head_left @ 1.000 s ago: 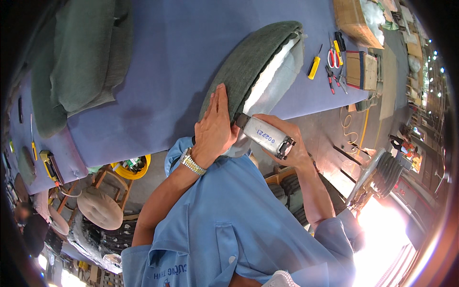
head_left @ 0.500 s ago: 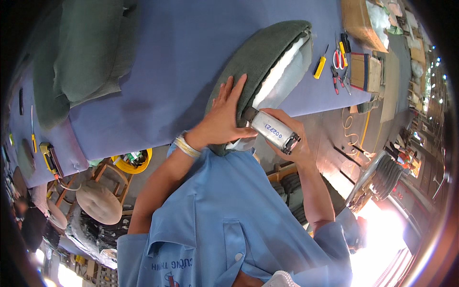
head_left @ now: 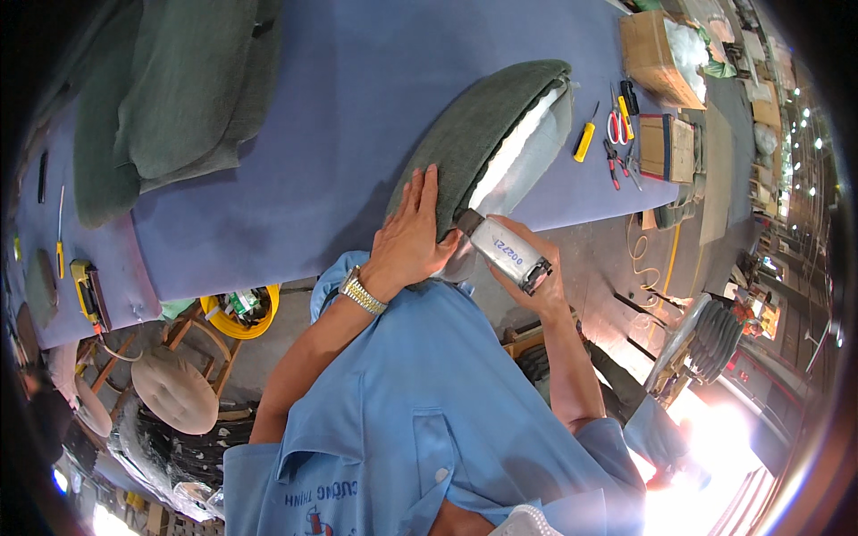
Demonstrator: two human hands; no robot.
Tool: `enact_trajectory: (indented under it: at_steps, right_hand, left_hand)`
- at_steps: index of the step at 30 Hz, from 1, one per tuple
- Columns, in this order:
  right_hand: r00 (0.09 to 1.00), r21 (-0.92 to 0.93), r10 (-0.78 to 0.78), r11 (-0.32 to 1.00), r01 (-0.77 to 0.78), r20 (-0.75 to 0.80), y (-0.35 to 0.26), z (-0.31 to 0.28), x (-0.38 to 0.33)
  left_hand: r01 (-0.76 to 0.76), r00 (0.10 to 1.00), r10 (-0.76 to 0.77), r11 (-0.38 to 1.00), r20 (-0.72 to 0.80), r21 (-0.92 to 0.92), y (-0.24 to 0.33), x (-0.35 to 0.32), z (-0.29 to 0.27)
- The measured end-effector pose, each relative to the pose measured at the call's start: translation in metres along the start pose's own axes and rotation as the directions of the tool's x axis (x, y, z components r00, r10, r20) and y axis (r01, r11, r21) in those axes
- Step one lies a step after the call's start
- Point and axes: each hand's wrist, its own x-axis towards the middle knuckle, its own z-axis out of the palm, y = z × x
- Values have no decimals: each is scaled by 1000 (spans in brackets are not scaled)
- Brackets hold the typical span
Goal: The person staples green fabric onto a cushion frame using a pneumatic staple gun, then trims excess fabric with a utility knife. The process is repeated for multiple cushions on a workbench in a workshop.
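A dark green padded cushion (head_left: 456,134) stands tilted at the table's near edge. White padding and a pale grey backing show along its right side. My left hand (head_left: 407,237) lies over the lower part of the fabric, fingers long and together, thumb hooked round the edge. My right hand (head_left: 541,268) is closed round a silver staple gun (head_left: 508,250). The gun's dark nose meets the cushion's edge close to my left thumb. My palm and the gun's body hide its trigger.
On the blue table (head_left: 331,116) lie a yellow screwdriver (head_left: 585,141), scissors (head_left: 617,125) and red-handled pliers (head_left: 613,165). Green cushions (head_left: 192,85) and a yellow tool (head_left: 88,290) with a hose are on the left. A yellow bucket (head_left: 234,329) stands below the edge.
My left hand has turned, its fingers coming together from a spread pose. The cushion's top sits slightly lower in view. The staple gun stays at the edge, in my right hand.
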Motion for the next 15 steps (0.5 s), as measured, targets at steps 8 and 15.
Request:
enact_trajectory:
  at_steps: [8,15]
  right_hand:
    - [996,49,-58,997,55,73,9,-2,3]
    - [982,136,51,988,-76,180,3,-6,16]
  left_hand:
    - [14,1000,-14,998,0,55,2,-6,2]
    - [80,997,-80,997,4,8,4,-3,0]
